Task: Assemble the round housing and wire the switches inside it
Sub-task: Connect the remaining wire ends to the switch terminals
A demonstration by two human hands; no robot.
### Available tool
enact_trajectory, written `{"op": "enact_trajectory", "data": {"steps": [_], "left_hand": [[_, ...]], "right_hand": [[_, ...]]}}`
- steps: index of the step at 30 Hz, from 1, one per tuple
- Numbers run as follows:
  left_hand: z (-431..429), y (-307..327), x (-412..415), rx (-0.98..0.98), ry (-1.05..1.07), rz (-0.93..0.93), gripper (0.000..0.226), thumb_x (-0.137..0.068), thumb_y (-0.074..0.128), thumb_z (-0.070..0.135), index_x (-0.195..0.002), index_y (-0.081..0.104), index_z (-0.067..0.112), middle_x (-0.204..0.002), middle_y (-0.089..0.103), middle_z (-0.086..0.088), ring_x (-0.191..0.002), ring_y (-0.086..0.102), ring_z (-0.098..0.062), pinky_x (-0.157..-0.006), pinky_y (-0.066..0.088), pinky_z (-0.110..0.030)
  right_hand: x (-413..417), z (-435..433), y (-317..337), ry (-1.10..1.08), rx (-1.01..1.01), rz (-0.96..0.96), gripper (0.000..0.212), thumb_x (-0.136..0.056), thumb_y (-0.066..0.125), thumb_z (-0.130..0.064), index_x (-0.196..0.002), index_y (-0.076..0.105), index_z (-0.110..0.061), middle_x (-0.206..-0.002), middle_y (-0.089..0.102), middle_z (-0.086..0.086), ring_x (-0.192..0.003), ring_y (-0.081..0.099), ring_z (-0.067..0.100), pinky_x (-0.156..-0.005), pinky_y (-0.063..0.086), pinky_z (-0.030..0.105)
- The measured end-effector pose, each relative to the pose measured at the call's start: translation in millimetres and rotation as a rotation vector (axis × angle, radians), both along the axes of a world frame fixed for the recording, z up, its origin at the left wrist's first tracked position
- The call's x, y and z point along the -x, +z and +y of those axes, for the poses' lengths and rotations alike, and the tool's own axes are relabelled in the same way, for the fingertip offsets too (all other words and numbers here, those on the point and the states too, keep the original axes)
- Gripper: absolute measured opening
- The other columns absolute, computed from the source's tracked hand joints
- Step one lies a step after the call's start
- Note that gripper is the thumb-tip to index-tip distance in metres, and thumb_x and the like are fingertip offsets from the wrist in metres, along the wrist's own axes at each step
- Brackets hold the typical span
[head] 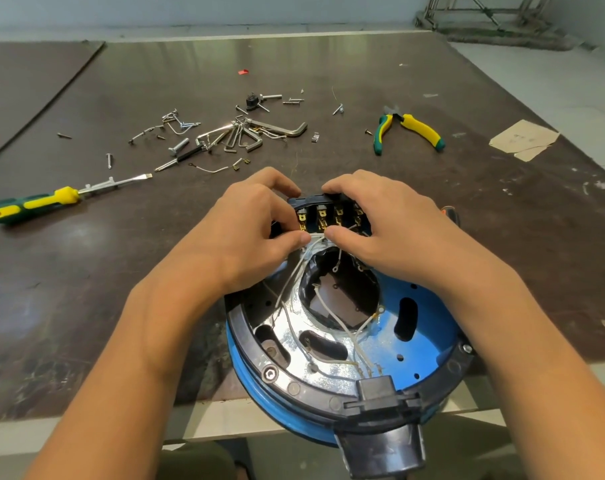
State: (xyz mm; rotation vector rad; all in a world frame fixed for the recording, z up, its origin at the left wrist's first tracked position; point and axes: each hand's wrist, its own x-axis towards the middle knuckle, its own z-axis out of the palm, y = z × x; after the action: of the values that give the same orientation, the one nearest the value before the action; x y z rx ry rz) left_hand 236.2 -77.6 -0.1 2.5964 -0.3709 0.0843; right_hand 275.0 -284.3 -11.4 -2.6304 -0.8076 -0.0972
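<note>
A: Housing?
B: Round housing [429, 327], 6 o'clock, at the surface [121, 265] edge.
A: Hands?
B: Left hand [256, 233] and right hand [391, 230], each grip clamped on the switch block [323, 212] at housing's 12 o'clock, thumbs on the white wires [342, 327]. Pliers [408, 129] at 1 o'clock.

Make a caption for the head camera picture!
Left hand and right hand grip the switch block, white wires trailing into blue housing.

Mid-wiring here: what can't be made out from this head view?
1. Switch block: both ends hidden under the left hand and right hand gripping it.
2. White wire between the hands: its terminal end is covered by them.
3. Round housing: its near black connector is cut off by the bottom edge.
4. Loose screws: too small to tell types.
</note>
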Motion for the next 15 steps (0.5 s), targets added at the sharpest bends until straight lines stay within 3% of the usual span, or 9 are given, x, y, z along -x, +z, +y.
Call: {"op": "enact_trajectory", "data": {"steps": [7, 11, 15], "left_hand": [[-0.5, 0.9, -0.6, -0.019, -0.004, 0.005, 0.018, -0.086, 0.071, 0.037, -0.074, 0.076, 0.025, -0.131, 0.049, 0.017, -0.101, 0.056, -0.006, -0.083, 0.05, -0.035], [-0.3, 2.0, -1.1, -0.026, -0.016, 0.017, 0.02, -0.086, 0.07, 0.038, -0.074, 0.076, 0.025, -0.132, 0.049, 0.017, -0.098, 0.057, -0.005, -0.082, 0.049, -0.034], [-1.2, 1.6, -1.1, -0.036, -0.019, 0.015, 0.022, -0.087, 0.069, 0.039, -0.073, 0.075, 0.024, -0.133, 0.046, 0.019, -0.097, 0.059, -0.007, -0.083, 0.05, -0.038]], "right_hand": [[-0.1, -0.9, -0.2, 0.018, 0.009, -0.022, 0.053, -0.09, 0.061, -0.055, -0.137, 0.047, -0.034, -0.12, 0.055, -0.011, -0.11, 0.053, 0.012, -0.064, 0.029, 0.021], [0.2, -0.2, 0.9, 0.017, 0.015, -0.025, 0.058, -0.088, 0.055, -0.066, -0.135, 0.048, -0.034, -0.118, 0.055, -0.011, -0.11, 0.053, 0.013, -0.073, 0.032, 0.031], [2.4, 2.1, 2.0, -0.002, 0.022, -0.021, 0.05, -0.093, 0.05, -0.06, -0.135, 0.047, -0.033, -0.118, 0.054, -0.011, -0.11, 0.052, 0.014, -0.075, 0.03, 0.031]]}}
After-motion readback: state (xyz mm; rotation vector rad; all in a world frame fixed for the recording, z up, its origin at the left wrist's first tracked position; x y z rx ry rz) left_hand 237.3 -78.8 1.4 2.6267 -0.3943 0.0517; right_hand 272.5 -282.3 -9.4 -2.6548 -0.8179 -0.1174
